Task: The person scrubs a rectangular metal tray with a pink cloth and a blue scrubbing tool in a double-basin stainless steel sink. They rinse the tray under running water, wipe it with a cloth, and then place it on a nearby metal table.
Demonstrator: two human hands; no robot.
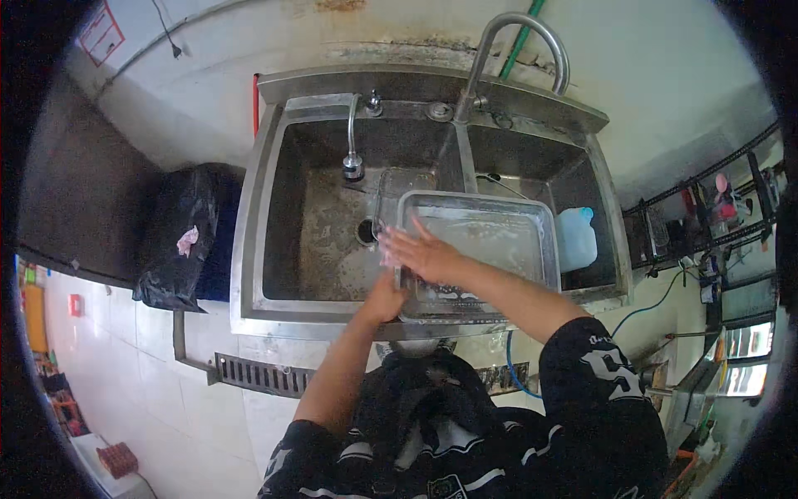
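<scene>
A shallow rectangular tray (548, 249) rests across the divider of a two-basin stainless steel sink (249, 249). Suds and a film of water cover its floor. My left hand (384, 299) grips the tray's left side near the front corner. Across the same left rim reaches my right hand (427, 254), fingers stretched and thumb raised. Something pale pink (388, 256), perhaps a cloth, shows under its fingertips; whether the hand grips it is unclear. Partly behind the tray, a clear rectangular container (408, 179) sits in the left basin.
A short flexible faucet (352, 163) hangs over the left basin, near the drain (366, 232). The tall curved faucet (492, 31) rises behind the divider. A pale blue plastic jug (576, 240) stands in the right basin. Left of the sink is a black plastic bag (181, 249).
</scene>
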